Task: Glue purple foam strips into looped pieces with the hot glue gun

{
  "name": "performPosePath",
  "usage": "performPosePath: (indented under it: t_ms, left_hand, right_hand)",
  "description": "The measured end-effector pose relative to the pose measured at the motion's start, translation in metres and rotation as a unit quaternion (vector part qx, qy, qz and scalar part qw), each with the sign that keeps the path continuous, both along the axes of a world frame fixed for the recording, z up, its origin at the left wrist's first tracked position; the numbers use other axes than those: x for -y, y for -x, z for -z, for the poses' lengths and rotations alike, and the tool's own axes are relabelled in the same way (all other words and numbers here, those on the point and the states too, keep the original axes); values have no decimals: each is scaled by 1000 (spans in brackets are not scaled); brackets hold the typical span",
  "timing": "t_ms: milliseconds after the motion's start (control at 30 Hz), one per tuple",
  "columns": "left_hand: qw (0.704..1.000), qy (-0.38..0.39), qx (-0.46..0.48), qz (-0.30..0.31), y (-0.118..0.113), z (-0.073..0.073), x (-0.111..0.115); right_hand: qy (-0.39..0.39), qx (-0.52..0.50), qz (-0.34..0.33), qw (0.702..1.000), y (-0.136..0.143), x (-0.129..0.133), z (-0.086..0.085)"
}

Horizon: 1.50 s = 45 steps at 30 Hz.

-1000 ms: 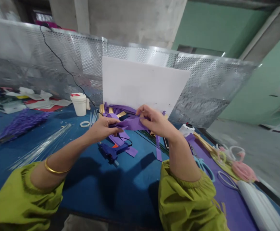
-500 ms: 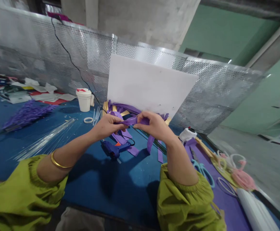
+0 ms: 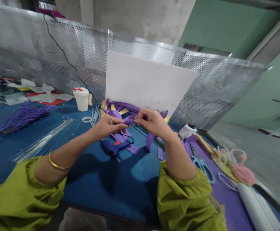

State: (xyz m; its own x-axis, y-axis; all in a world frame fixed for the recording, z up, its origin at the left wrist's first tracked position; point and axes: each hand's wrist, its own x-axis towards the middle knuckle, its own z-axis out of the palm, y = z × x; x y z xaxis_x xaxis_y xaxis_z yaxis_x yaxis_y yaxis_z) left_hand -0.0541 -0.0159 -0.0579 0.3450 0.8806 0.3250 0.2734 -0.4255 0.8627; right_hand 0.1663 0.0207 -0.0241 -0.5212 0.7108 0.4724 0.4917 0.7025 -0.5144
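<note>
Left hand (image 3: 109, 125): pinching 1 strip (image 3: 129, 121)
Right hand (image 3: 153, 123): likewise
Glue gun (image 3: 114, 148): 1
Scissors (image 3: 197, 158): 1 pair
Cup (image 3: 82, 100): 1

My one view comes from the head camera, worn above the near side of the worktop (image 3: 130, 189) and facing forward and down across it. Reading the frame as a clock, I get the left hand (image 3: 109, 125) and the right hand (image 3: 153, 123) at the centre, close to the lens; the left sleeve (image 3: 24, 197) comes in at 8 o'clock and the right sleeve (image 3: 185, 199) at 5, nearer still. The worktop's near edge lies towards 6. Up at 12, beyond the hands, I face a white board (image 3: 147, 80) before a metal screen (image 3: 87, 48). The angle is wide: floor (image 3: 246, 128) shows at 3 o'clock, a green wall (image 3: 217, 27) between 1 and 2.
</note>
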Motion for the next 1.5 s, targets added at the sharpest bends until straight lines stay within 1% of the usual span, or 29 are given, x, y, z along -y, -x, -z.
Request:
performPosePath:
  t_ms: [133, 267, 367, 500, 600, 700, 767, 900, 1067, 1200, 1333, 1400, 1500]
  left_hand:
    - [1000, 2, -4, -4, 0, 4, -2]
    - [999, 7, 19, -48, -1, 11, -5]
    - [996, -4, 43, -77, -1, 12, -4]
    - [997, -1, 56, -47, 1, 10, -3]
    - [998, 5, 30, -50, 2, 10, -4]
    - [997, -24, -12, -76, 1, 12, -4]
    - [995, -42, -18, -84, 0, 13, -2]
    - [995, -44, -20, -92, -2, 14, 1]
    - [989, -76, -66, -107, -3, 14, 2]
    - [989, -78, -59, -109, -1, 18, -2]
    - [990, -60, -52, -113, 3, 20, -7]
    - [987, -64, -77, -124, 4, 19, -7]
    - [971, -97, -148, -162, 3, 16, -4]
  right_hand:
    - [1, 4, 0, 1000, 2, 2, -2]
    - [-8, 11, -2, 1000, 2, 4, -3]
    - [-12, 18, 2, 1000, 0, 4, -4]
    - [-10, 28, 13, 999, -2, 3, -5]
    - [-9, 31, 9, 999, 0, 4, -4]
    - [-5, 44, -7, 999, 4, 5, -2]
    - [-3, 55, -14, 998, 7, 6, -1]
    - [-3, 67, -11, 998, 11, 9, -2]
    - [-7, 73, -4, 997, 13, 11, -2]
    - [-13, 73, -12, 997, 10, 7, 0]
    - [-6, 79, -25, 997, 3, 2, 0]
    - [0, 84, -26, 996, 1, 2, -1]
    - [-6, 86, -33, 996, 5, 3, 0]
